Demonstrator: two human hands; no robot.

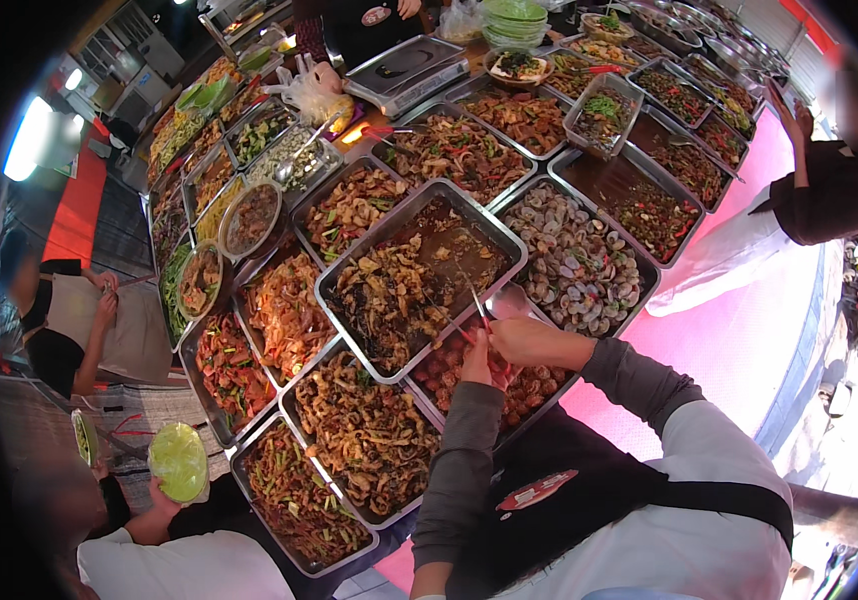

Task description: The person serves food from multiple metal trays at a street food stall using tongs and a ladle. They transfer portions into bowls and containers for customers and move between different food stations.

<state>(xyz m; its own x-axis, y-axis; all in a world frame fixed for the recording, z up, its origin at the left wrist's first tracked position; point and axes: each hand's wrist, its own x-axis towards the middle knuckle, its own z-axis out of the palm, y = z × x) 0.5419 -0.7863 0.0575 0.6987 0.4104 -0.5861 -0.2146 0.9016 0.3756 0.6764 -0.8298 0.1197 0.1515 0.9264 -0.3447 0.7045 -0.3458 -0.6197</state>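
My left hand [483,366] and my right hand [538,343] are close together, gripping the red handles of what look like metal scissors [481,307]. Their spread blades reach over a steel tray [420,199] of dark fried food [388,289], which is heaped on its left side. This tray sits raised across the rims of its neighbours. Beneath my hands lies a tray of glazed reddish balls [545,382], partly covered by my hands and the raised tray. Clams in their shells [571,259] fill the tray just beyond my right hand.
Fried pieces [365,435] and stir-fried dishes crowd the trays around. A weighing scale [406,71], plastic bags [313,94] and stacked green bowls [515,22] stand at the far side. People stand at left, right and behind; one holds a bag-lined green bowl [178,461].
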